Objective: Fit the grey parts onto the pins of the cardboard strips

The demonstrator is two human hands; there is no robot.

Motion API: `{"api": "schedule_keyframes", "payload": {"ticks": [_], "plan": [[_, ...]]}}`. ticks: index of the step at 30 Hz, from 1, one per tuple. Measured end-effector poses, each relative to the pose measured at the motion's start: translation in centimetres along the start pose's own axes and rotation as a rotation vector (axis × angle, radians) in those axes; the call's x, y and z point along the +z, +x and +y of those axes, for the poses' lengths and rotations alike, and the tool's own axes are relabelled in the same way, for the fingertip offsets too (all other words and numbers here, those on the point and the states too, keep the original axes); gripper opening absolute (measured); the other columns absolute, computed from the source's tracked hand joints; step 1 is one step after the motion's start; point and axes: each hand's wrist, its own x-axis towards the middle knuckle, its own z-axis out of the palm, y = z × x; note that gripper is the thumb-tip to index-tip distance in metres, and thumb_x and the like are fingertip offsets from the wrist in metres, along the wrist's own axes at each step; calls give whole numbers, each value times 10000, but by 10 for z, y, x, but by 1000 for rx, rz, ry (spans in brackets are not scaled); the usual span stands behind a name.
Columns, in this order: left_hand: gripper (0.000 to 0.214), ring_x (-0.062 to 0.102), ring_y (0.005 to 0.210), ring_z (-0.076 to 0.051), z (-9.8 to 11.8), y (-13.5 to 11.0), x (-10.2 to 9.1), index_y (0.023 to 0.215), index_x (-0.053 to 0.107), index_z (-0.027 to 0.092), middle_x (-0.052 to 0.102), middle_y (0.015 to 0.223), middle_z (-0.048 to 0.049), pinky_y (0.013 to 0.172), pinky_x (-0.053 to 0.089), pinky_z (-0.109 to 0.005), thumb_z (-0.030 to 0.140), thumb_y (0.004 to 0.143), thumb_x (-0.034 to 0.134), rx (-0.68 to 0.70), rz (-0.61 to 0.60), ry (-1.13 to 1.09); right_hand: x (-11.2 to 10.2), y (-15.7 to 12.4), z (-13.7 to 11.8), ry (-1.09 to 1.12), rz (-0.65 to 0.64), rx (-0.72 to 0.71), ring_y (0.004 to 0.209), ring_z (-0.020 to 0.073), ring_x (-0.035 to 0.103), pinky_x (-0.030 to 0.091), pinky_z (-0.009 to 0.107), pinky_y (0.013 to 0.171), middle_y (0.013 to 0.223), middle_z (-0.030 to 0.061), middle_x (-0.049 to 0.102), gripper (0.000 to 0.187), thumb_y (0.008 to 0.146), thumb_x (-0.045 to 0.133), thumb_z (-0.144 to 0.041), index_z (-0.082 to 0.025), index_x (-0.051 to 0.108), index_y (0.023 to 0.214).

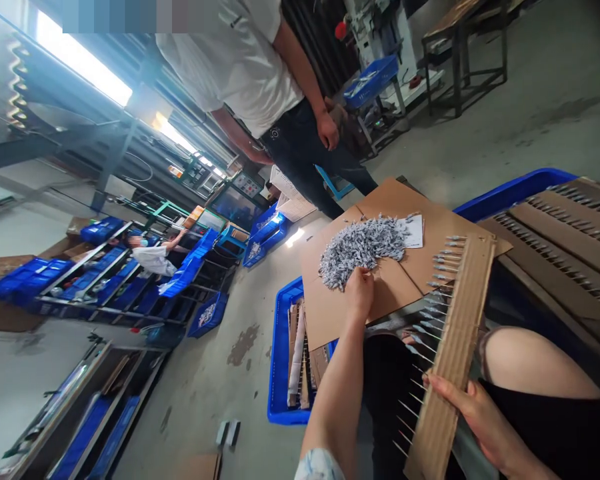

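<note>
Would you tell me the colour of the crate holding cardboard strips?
The crate is blue, head view.

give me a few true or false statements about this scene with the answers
1. The left hand is at the edge of a grey pile on a cardboard sheet. True.
2. The right hand grips a red crate. False: it grips a cardboard strip lined with needle-like pins.
3. A person in a white T-shirt stands nearby. True.
4. The crate under the sheet is green. False: the crate is blue.
</note>
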Motion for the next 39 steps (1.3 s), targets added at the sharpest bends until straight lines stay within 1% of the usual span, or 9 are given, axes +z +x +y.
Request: {"api": "schedule_keyframes", "payload": {"ticks": [3, 4, 6, 9, 11, 16, 20, 30, 39], "plan": [[176, 571, 665, -146, -6, -42, -11, 941, 645, 172, 590, 674, -2, 698, 462, -274, 298, 832, 586, -73, -73, -148, 0, 0, 2, 17, 6, 5, 710, 260, 660, 516, 318, 651, 660, 22, 736, 274, 630, 784, -450, -196, 757, 727], [228, 561, 626, -129, -9, -60, -16, 920, 648, 161, 577, 654, 6, 674, 468, -262, 360, 812, 624, -142, -127, -318, 0, 0, 3, 22, 4, 8, 688, 255, 660, 516, 316, 631, 647, 19, 731, 266, 634, 782, -447, -198, 754, 723], [344, 553, 584, -108, -18, -97, -25, 835, 639, 153, 571, 638, 14, 638, 478, -246, 449, 694, 745, -299, -229, -636, 0, 2, 7, 24, 8, 14, 660, 254, 662, 517, 316, 601, 638, 23, 734, 247, 638, 782, -431, -199, 754, 719], [437, 571, 577, -97, -28, -141, -30, 750, 603, 141, 601, 652, 1, 591, 481, -213, 453, 565, 845, -493, -306, -831, 1, 5, 10, 21, 33, 8, 694, 276, 679, 531, 331, 622, 673, 50, 760, 222, 628, 790, -394, -194, 763, 721], [453, 587, 588, -95, -33, -156, -27, 730, 581, 132, 636, 691, -24, 573, 476, -194, 439, 550, 861, -571, -330, -871, 1, 6, 12, 12, 48, -4, 720, 286, 686, 538, 339, 646, 693, 59, 769, 223, 623, 795, -380, -188, 767, 733], [425, 586, 584, -84, -44, -156, -15, 734, 545, 129, 668, 729, -56, 555, 460, -175, 424, 625, 831, -585, -402, -899, 1, 7, 12, 29, 47, -14, 677, 252, 674, 526, 310, 612, 671, 37, 759, 213, 651, 793, -375, -187, 760, 746], [405, 586, 582, -85, -46, -154, -14, 737, 537, 131, 662, 724, -52, 564, 461, -180, 418, 658, 811, -568, -441, -889, 2, 6, 11, 59, 34, 2, 624, 221, 655, 509, 285, 582, 632, 16, 742, 205, 650, 797, -370, -188, 747, 729], [404, 577, 574, -85, -41, -156, -16, 724, 517, 134, 649, 695, -38, 561, 450, -184, 405, 657, 809, -579, -429, -872, 5, 6, 7, 38, 53, 5, 652, 210, 652, 503, 266, 612, 650, 11, 738, 219, 643, 789, -360, -178, 728, 748], [432, 570, 560, -85, -37, -155, -18, 704, 518, 135, 638, 668, -31, 548, 444, -182, 421, 616, 830, -587, -420, -880, 2, 7, 10, 22, 42, -6, 664, 222, 664, 512, 279, 617, 662, 19, 749, 207, 665, 778, -362, -183, 726, 755]]}}
